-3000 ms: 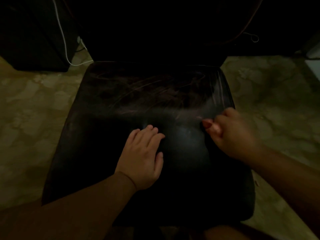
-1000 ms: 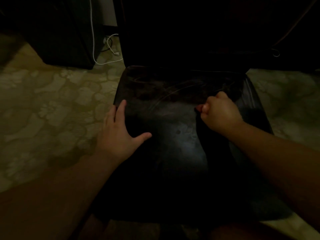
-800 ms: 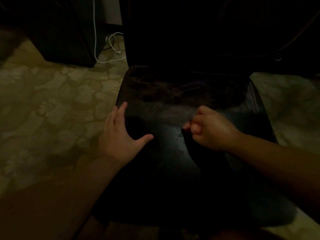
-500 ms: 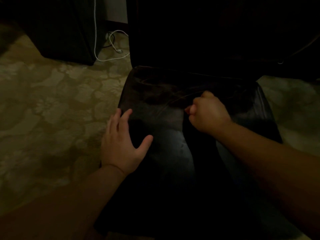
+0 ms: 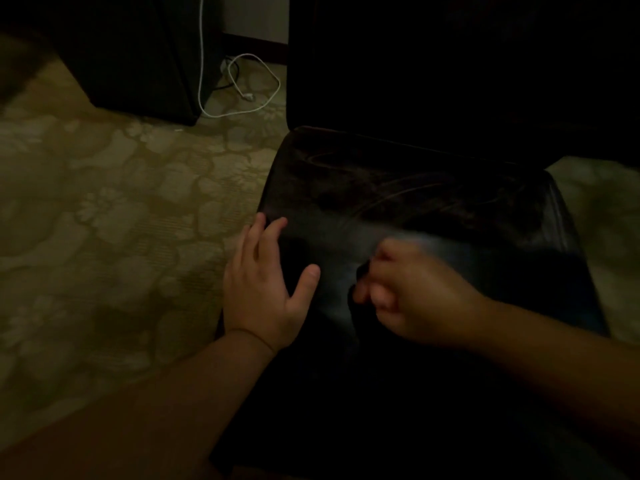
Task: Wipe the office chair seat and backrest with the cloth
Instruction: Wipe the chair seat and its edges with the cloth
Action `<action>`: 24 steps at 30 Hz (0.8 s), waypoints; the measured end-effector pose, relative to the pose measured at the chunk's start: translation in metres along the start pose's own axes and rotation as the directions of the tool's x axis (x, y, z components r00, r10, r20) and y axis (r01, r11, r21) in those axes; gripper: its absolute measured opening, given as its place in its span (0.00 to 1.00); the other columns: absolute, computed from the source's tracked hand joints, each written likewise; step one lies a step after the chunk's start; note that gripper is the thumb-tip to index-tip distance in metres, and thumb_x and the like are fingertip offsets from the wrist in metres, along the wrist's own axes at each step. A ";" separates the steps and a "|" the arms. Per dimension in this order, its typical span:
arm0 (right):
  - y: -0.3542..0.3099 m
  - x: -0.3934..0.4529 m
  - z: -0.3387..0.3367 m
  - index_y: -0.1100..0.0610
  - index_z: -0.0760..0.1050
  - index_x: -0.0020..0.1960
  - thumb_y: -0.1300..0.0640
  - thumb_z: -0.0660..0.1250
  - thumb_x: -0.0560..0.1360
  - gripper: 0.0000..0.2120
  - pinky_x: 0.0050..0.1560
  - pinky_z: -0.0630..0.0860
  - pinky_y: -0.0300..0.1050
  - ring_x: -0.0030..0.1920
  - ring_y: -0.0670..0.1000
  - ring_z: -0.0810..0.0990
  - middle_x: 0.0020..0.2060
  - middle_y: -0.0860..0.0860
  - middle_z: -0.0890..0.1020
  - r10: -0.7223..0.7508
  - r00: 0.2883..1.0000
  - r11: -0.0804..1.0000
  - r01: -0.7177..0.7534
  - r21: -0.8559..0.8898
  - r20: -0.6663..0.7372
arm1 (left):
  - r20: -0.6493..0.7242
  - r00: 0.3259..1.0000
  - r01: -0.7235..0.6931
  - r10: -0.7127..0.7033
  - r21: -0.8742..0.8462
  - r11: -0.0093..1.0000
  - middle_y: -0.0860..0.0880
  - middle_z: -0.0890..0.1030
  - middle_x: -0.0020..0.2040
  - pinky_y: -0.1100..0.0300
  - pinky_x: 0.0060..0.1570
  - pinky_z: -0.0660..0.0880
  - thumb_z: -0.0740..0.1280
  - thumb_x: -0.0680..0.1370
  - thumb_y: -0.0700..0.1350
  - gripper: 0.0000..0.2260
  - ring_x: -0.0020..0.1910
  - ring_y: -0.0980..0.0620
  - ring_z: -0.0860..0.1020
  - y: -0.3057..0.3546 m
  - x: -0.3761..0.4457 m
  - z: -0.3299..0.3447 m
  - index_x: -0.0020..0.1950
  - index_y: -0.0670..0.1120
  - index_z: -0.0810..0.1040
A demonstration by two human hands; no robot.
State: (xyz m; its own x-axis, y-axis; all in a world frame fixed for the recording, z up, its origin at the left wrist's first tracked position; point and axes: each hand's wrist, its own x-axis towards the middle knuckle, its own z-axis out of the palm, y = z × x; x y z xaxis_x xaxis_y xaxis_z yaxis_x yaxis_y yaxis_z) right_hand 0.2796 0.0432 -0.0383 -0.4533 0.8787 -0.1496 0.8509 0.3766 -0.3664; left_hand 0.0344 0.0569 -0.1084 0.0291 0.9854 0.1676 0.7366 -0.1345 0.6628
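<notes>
Head view, dim light. A black office chair seat (image 5: 415, 209) fills the centre and right of the picture; its glossy surface carries faint curved streaks toward the rear edge. Behind it rises the backrest (image 5: 450, 81), almost lost in shadow.

The left hand (image 5: 263, 289) lies flat on the left edge of the seat, fingers (image 5: 273, 230) straight and slightly spread, thumb stretched toward the seat's middle; its grip is apart and holds nothing. The left forearm runs down to the lower left corner.

The right hand (image 5: 415, 292) sits on the middle of the seat, just beside the left thumb, and is blurred. Its fingers are curled into a fist, the grip closed on a dark cloth (image 5: 360, 306), of which only a small dark fold shows at the knuckles and below the fist, against the seat. The cloth is nearly the same colour as the seat, so its full outline cannot be told. The right forearm crosses the seat's right half toward the right edge of the picture.

The chair stands on a patterned beige carpet (image 5: 104, 220). At upper left is a dark cabinet (image 5: 131, 53), and beside it a white cable (image 5: 242, 84) loops across the carpet, well apart from the chair.
</notes>
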 end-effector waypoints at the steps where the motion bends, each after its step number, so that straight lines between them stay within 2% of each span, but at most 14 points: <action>1: -0.001 -0.010 -0.005 0.49 0.78 0.41 0.44 0.58 0.72 0.12 0.45 0.79 0.45 0.43 0.48 0.77 0.47 0.46 0.74 -0.039 0.995 0.999 0.038 0.009 0.097 | -0.002 1.000 0.006 -0.006 -0.001 1.000 0.44 0.63 0.83 0.36 0.73 0.66 0.58 0.78 0.67 0.35 0.81 0.42 0.62 0.001 0.000 0.000 0.81 0.51 0.62; 2: 0.005 -0.012 -0.012 0.48 0.74 0.40 0.44 0.59 0.71 0.10 0.44 0.79 0.46 0.43 0.48 0.78 0.47 0.45 0.73 -0.049 0.990 0.998 0.053 -0.028 0.132 | -0.001 1.000 0.013 -0.013 -0.002 1.000 0.45 0.63 0.83 0.36 0.74 0.66 0.58 0.78 0.67 0.35 0.82 0.42 0.62 0.001 -0.001 0.000 0.81 0.51 0.62; 4: 0.024 0.004 -0.020 0.46 0.71 0.41 0.46 0.63 0.72 0.05 0.44 0.78 0.47 0.43 0.54 0.79 0.46 0.47 0.71 0.040 0.997 0.989 -0.031 -0.145 0.062 | 0.003 1.000 0.017 -0.017 -0.009 1.000 0.45 0.62 0.83 0.37 0.74 0.66 0.57 0.78 0.67 0.35 0.82 0.43 0.61 0.002 -0.001 0.000 0.82 0.52 0.61; 6: 0.035 0.042 -0.023 0.52 0.76 0.45 0.49 0.68 0.75 0.06 0.47 0.79 0.49 0.48 0.59 0.80 0.48 0.51 0.72 0.233 0.967 0.948 -0.249 -0.197 -0.101 | 0.006 1.000 0.009 -0.009 -0.017 1.000 0.46 0.62 0.83 0.37 0.74 0.66 0.57 0.78 0.68 0.35 0.82 0.43 0.61 0.001 -0.001 0.000 0.82 0.52 0.61; 8: 0.029 0.079 -0.016 0.56 0.79 0.49 0.51 0.70 0.75 0.09 0.52 0.79 0.51 0.51 0.62 0.81 0.52 0.56 0.76 0.401 0.887 0.888 -0.438 -0.139 -0.230 | 0.003 1.000 -0.003 0.003 -0.025 1.000 0.46 0.62 0.83 0.37 0.74 0.65 0.57 0.79 0.68 0.35 0.82 0.43 0.61 -0.001 0.000 0.000 0.81 0.52 0.61; 9: 0.018 0.089 -0.011 0.56 0.80 0.49 0.51 0.70 0.74 0.09 0.53 0.79 0.50 0.52 0.61 0.81 0.53 0.57 0.77 0.392 0.882 0.888 -0.437 -0.143 -0.263 | -0.001 1.000 -0.006 0.006 -0.032 0.999 0.45 0.63 0.83 0.37 0.74 0.65 0.56 0.79 0.69 0.36 0.82 0.43 0.61 -0.002 0.001 0.000 0.81 0.51 0.61; 10: 0.005 0.090 -0.007 0.55 0.81 0.49 0.51 0.69 0.75 0.09 0.52 0.78 0.49 0.52 0.60 0.80 0.53 0.55 0.77 0.326 0.911 0.919 -0.368 -0.142 -0.251 | -0.007 1.000 -0.011 0.011 -0.041 0.999 0.45 0.63 0.83 0.37 0.74 0.66 0.55 0.79 0.70 0.36 0.82 0.43 0.62 -0.003 0.001 0.000 0.82 0.51 0.61; 12: -0.017 0.067 -0.003 0.51 0.82 0.48 0.48 0.65 0.74 0.10 0.49 0.78 0.44 0.49 0.52 0.79 0.51 0.49 0.76 0.085 0.995 0.996 -0.087 -0.032 -0.059 | -0.025 0.999 -0.029 0.027 -0.070 0.997 0.44 0.63 0.82 0.37 0.73 0.67 0.51 0.80 0.72 0.38 0.81 0.43 0.63 -0.004 0.000 0.001 0.82 0.49 0.60; 14: -0.026 0.037 -0.010 0.49 0.81 0.45 0.45 0.60 0.72 0.13 0.48 0.77 0.41 0.46 0.46 0.78 0.49 0.45 0.74 -0.080 0.985 0.996 0.075 0.040 0.154 | -0.048 0.998 -0.043 0.039 -0.092 0.995 0.43 0.62 0.83 0.37 0.72 0.67 0.50 0.80 0.72 0.39 0.81 0.44 0.63 -0.005 0.000 0.001 0.83 0.48 0.57; 16: -0.003 0.035 -0.018 0.51 0.80 0.46 0.46 0.61 0.72 0.13 0.48 0.79 0.46 0.46 0.50 0.80 0.48 0.46 0.74 -0.007 0.989 0.999 0.015 -0.052 0.148 | -0.058 0.997 -0.048 0.042 -0.109 0.993 0.42 0.61 0.83 0.38 0.74 0.67 0.49 0.80 0.72 0.40 0.82 0.44 0.62 -0.004 0.001 0.002 0.84 0.47 0.56; 18: 0.016 0.054 -0.024 0.52 0.77 0.46 0.49 0.68 0.74 0.08 0.49 0.79 0.48 0.48 0.55 0.81 0.50 0.49 0.73 0.213 0.977 0.967 -0.209 -0.144 0.011 | -0.063 0.997 -0.049 0.042 -0.114 0.992 0.42 0.60 0.84 0.38 0.74 0.66 0.49 0.80 0.73 0.40 0.82 0.44 0.62 -0.005 0.002 0.002 0.84 0.48 0.55; 20: 0.014 0.084 -0.020 0.53 0.76 0.46 0.51 0.72 0.74 0.07 0.51 0.79 0.49 0.51 0.58 0.80 0.51 0.51 0.74 0.332 0.931 0.930 -0.350 -0.111 -0.152 | -0.070 0.996 -0.061 0.053 -0.116 0.991 0.42 0.60 0.84 0.39 0.74 0.67 0.49 0.80 0.73 0.40 0.82 0.44 0.61 -0.006 0.005 0.001 0.84 0.48 0.55; 22: -0.010 0.106 -0.008 0.55 0.79 0.47 0.53 0.72 0.74 0.06 0.51 0.79 0.48 0.52 0.57 0.80 0.53 0.53 0.76 0.301 0.924 0.943 -0.325 -0.068 -0.238 | -0.078 0.995 -0.077 0.067 -0.123 0.989 0.42 0.60 0.84 0.39 0.74 0.66 0.49 0.80 0.73 0.40 0.82 0.46 0.61 -0.008 0.008 0.002 0.84 0.49 0.55; 24: -0.032 0.106 0.000 0.53 0.81 0.49 0.52 0.72 0.75 0.06 0.51 0.78 0.47 0.51 0.53 0.79 0.54 0.50 0.75 0.176 0.968 0.981 -0.187 -0.049 -0.177 | -0.092 0.993 -0.086 0.074 -0.130 0.988 0.43 0.60 0.84 0.40 0.75 0.66 0.49 0.80 0.73 0.40 0.82 0.47 0.61 -0.009 0.008 0.002 0.84 0.49 0.55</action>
State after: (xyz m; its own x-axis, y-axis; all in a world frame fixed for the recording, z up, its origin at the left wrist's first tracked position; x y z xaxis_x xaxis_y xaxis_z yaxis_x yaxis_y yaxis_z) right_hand 0.2037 0.1243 -0.0427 -0.2424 0.9690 -0.0471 0.9327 0.2194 -0.2862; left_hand 0.0292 0.0666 -0.1142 0.0214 0.9590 0.2825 0.6373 -0.2308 0.7352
